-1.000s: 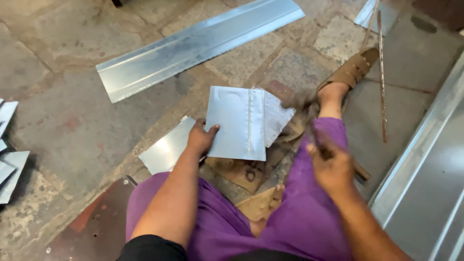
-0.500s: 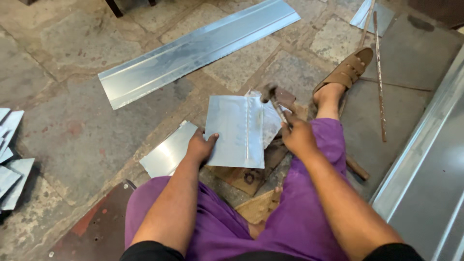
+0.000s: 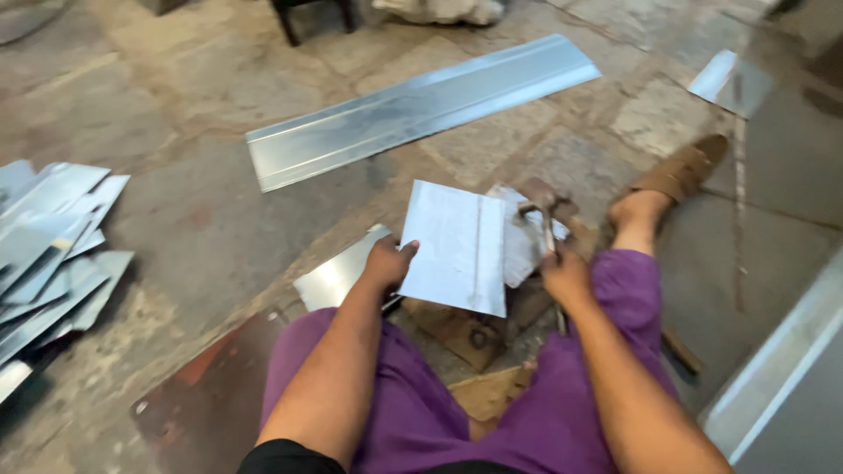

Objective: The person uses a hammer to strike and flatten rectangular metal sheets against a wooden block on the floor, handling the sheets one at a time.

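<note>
I sit on the floor in purple trousers. My left hand (image 3: 386,263) grips the left edge of a rectangular sheet-metal piece (image 3: 457,246) with a raised seam down it, holding it over a wooden block (image 3: 465,333). My right hand (image 3: 566,276) is closed on the handle of a hammer (image 3: 544,219), whose head sits just right of the sheet, above a smaller crumpled metal piece (image 3: 518,241). Another shiny sheet (image 3: 338,276) lies under my left hand.
A long folded metal strip (image 3: 413,110) lies across the stone floor ahead. Several cut metal pieces are piled at the left (image 3: 48,254). A brown sandal (image 3: 680,171) is on my right foot. A thin rod (image 3: 738,193) and a large metal panel (image 3: 781,369) lie on the right.
My right hand has come in from the right with the hammer toward the sheet's right edge. The left hand keeps its hold on the sheet.
</note>
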